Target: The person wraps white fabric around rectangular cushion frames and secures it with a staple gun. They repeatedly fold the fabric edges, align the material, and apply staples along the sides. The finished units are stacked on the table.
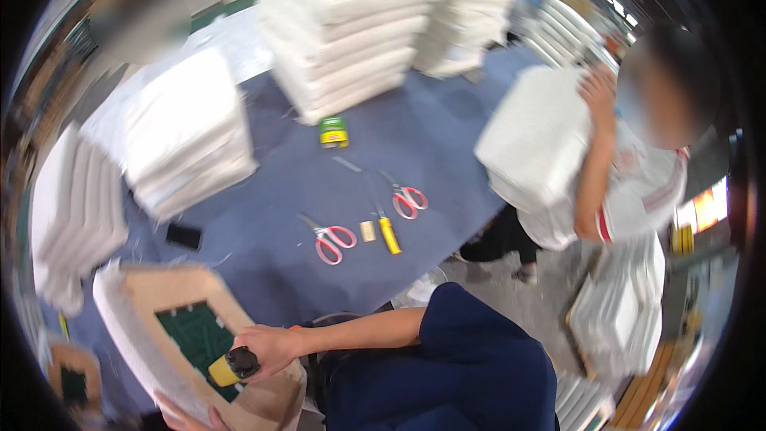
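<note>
**Bulky but probably light: a padded cushion (171, 291) best taken by its edges**

The cushion lies at the left of the near edge of the blue-covered desk (279, 191), underside up; how much of it the desk bears is hidden. It will probably handle as light for its bulk, soft along the white side (124, 319) and stiffer across the back if a frame sits beneath. The cloth should grip well rather than slip, though it could mark or snag. Both long edges look the surest hold; the dark green middle (187, 334) seems a poor place to pull.

It is long with rounded corners, its tan backing framing that green opening, with small pale patches along the opening's border. The right hand (267, 349) grips a yellow-and-black tool (226, 369) over the opening. The left hand (187, 415) rests at the near white edge, partly cut off; whether it clasps or merely steadies, I cannot tell.
</note>
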The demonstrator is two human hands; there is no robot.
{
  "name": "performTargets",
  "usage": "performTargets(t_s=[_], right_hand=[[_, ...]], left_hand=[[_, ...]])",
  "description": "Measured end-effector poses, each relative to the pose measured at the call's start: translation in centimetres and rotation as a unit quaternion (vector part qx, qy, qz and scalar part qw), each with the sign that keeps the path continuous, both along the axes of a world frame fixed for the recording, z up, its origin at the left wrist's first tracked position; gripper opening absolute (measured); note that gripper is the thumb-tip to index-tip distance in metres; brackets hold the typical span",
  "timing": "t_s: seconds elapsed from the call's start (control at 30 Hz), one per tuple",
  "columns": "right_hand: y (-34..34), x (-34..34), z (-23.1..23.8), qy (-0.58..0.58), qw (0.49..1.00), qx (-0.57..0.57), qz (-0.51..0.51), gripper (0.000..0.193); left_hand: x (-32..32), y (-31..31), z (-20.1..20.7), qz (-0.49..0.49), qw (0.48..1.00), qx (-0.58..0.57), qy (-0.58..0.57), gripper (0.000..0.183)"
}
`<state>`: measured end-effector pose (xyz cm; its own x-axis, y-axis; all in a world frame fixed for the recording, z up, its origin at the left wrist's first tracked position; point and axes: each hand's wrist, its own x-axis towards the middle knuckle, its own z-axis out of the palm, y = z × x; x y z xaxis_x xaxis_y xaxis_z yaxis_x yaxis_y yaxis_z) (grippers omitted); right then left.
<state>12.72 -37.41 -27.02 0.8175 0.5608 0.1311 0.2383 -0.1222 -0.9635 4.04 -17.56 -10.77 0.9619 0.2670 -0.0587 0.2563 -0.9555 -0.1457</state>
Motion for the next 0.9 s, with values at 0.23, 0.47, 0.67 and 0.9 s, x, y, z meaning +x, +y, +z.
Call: performTargets(t_s=[0.23,0.47,0.67,0.9], right_hand=[[-11.9,-8.0,-7.3,0.031,0.947,-0.206,-0.245,0.045],[-17.6,-14.6,-6.3,0.157,0.887,-0.333,-0.281,0.052],[-12.0,-7.8,-4.6,0.018,0.985,-0.162,-0.059,0.041],[-2.1,-5.7,3.6,-0.003,0.998,-0.011,0.061,0.027]], left_hand=[[5.6,3.8,1.1,-0.079,0.994,-0.018,0.077,0.118],[8.9,8.8,-3.2,-0.15,0.984,-0.095,0.001,0.101],[4.2,13.5,-4.4,-0.136,0.952,-0.265,-0.075,0.072],[0.2,14.2,-5.8,-0.088,0.829,-0.532,-0.151,0.062]])
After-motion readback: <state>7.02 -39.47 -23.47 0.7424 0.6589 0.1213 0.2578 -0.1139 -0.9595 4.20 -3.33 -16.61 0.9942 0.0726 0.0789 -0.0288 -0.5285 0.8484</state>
